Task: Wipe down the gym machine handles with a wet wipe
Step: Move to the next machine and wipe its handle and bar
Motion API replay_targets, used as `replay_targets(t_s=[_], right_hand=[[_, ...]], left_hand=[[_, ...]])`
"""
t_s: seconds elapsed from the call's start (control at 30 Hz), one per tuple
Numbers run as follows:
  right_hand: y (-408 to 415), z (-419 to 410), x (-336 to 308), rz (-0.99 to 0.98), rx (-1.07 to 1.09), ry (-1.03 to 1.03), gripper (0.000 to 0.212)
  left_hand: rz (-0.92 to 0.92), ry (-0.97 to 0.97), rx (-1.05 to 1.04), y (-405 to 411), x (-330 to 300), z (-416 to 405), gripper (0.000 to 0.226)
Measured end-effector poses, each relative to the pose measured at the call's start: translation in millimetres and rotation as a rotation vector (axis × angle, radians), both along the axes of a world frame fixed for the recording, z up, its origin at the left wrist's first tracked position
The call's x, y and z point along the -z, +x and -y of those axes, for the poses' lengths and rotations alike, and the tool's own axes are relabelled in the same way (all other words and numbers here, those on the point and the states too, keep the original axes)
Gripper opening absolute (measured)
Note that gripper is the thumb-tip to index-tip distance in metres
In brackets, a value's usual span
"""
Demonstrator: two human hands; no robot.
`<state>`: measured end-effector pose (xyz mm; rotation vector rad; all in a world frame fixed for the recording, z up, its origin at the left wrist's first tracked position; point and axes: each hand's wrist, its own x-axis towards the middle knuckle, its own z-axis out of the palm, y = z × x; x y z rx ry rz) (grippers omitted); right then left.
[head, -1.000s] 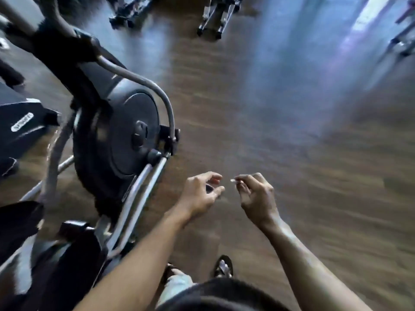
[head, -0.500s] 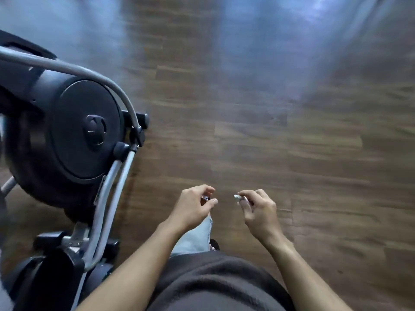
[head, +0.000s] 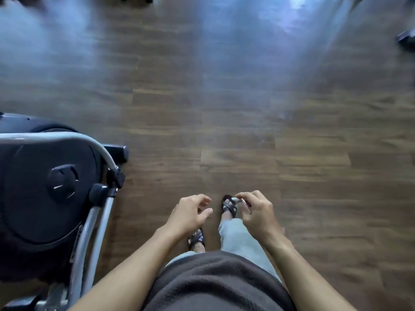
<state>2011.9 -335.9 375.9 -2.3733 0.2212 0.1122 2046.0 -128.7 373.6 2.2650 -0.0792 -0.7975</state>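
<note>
I look straight down at the floor. My right hand (head: pixel 256 212) pinches a small white piece, seemingly the wet wipe (head: pixel 237 200), between thumb and fingertips. My left hand (head: pixel 190 213) hovers beside it, fingers curled and apart, holding nothing. The two hands are a short gap apart, over my sandalled feet. A black elliptical machine (head: pixel 45 189) with grey metal bars (head: pixel 96 230) fills the left side; its handles are out of view.
Brown wooden plank floor (head: pixel 247 131) spreads ahead and to the right, with bright glare at the top. A dark object (head: pixel 406 39) sits at the far right edge. My dark top and light trousers fill the bottom.
The view has tilted down and swung right, so the machine slid to the left edge. Both hands stay close together in front of me; my feet have come into view.
</note>
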Motion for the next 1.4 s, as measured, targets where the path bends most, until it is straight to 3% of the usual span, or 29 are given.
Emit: replay_targets(t_s=[0.33,0.57,1.07,1.4], right_hand=[[235.5,39.1,-6.7,0.083,-0.230,0.005,0.017],[391.9,19.6,-24.0,0.132,-0.448,-0.020,0.016],[668.4,-127.2,-24.1,0.132,-0.580,-0.047,0.015],[838.2,-232.5,-11.6,0.107,-0.818,0.005,0.016]], left_hand=[[0.089,-0.013,-0.295,189.6,-15.4,29.2,0.025],[0.130,-0.048,-0.448,311.6,-33.3,36.1,0.024],[0.232,-0.023,-0.548,572.1,-22.9,-109.0,0.024],[0.208,0.036,-0.816,686.2,-9.4,-202.6,0.021]])
